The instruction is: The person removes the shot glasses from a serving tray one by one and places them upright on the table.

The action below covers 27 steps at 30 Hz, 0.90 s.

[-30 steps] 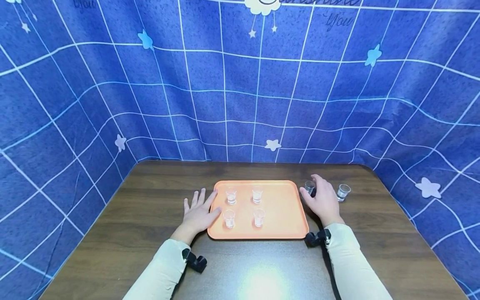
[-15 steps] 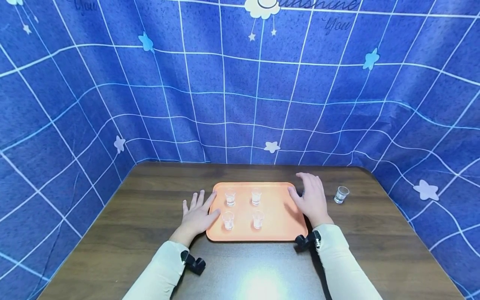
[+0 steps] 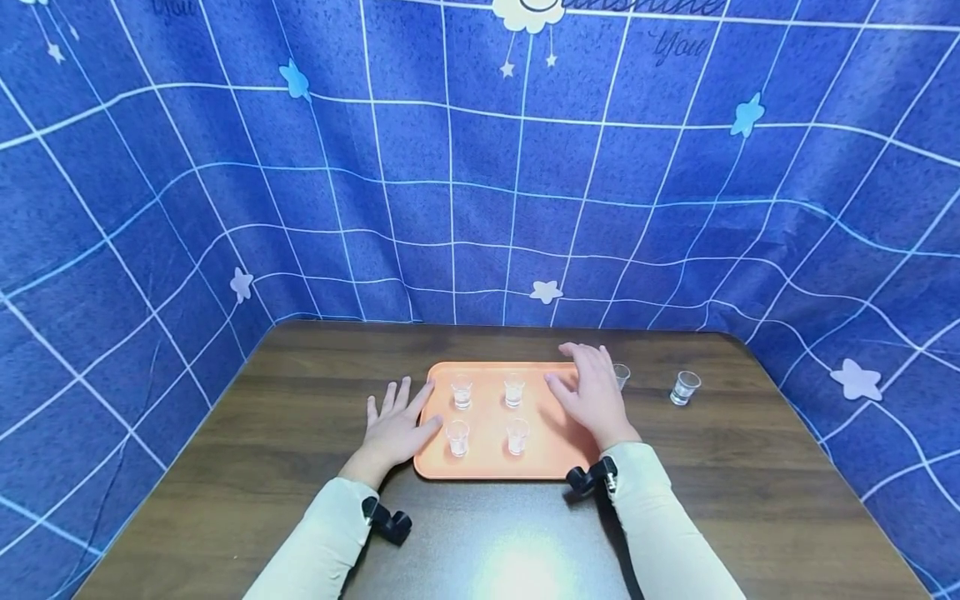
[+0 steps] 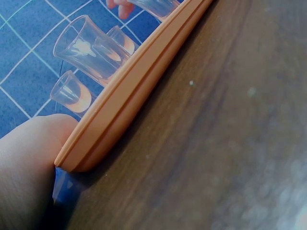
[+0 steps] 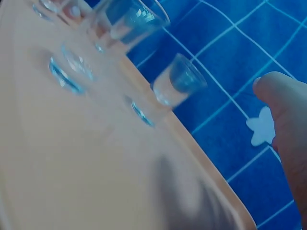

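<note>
A peach-orange rectangular tray lies on the table, bearing several clear shot glasses on its left and middle part. My left hand lies at the tray's left edge with fingers spread, its thumb against the rim. In the left wrist view that hand meets the tray's corner. Over the right part of the tray is my right hand, thumb and fingers apart, nothing seen between them. Right beside it, on the table, stands a shot glass, partly hidden by the hand. In the right wrist view only the thumb shows.
Farther right on the brown wooden table stands another shot glass. A blue cloth with white grid lines and stars hangs behind the table and at its sides. Each wrist wears a black camera.
My right hand has moved left from beside the nearer shot glass on the table to above the tray's right part. That glass stands where it was. My left hand has stayed in place.
</note>
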Each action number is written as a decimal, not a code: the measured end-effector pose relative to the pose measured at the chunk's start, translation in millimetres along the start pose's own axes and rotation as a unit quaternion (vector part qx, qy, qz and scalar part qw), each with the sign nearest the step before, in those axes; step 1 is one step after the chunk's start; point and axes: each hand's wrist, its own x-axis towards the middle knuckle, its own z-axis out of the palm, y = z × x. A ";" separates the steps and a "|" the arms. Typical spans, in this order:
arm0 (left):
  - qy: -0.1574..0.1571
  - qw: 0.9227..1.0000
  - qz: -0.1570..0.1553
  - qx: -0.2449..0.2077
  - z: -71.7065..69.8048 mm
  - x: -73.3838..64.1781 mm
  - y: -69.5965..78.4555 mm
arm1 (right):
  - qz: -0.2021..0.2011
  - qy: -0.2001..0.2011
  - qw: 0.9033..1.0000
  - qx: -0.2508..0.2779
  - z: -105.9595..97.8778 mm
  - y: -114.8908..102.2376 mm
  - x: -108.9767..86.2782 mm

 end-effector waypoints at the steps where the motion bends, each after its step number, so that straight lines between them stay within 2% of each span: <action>1: 0.000 1.000 0.000 0.001 0.2 0.3 -0.3 | 0.001 -0.003 1.000 0.005 1.1 -2.5 1.0; 7: -0.004 1.000 -0.003 0.005 0.7 0.9 0.0 | 0.001 -0.022 0.999 0.042 10.2 -14.2 4.8; 12: -0.007 1.000 -0.006 0.007 1.0 1.7 -0.6 | 0.016 -0.058 0.996 0.071 19.6 -18.5 6.4; 21: -0.006 1.000 -0.005 0.004 0.5 2.5 0.4 | 0.074 -0.147 0.978 0.125 27.9 -25.5 5.9; 27: 0.003 1.000 -0.001 0.000 2.6 2.6 -1.1 | 0.076 -0.171 0.974 0.128 31.0 -26.3 3.7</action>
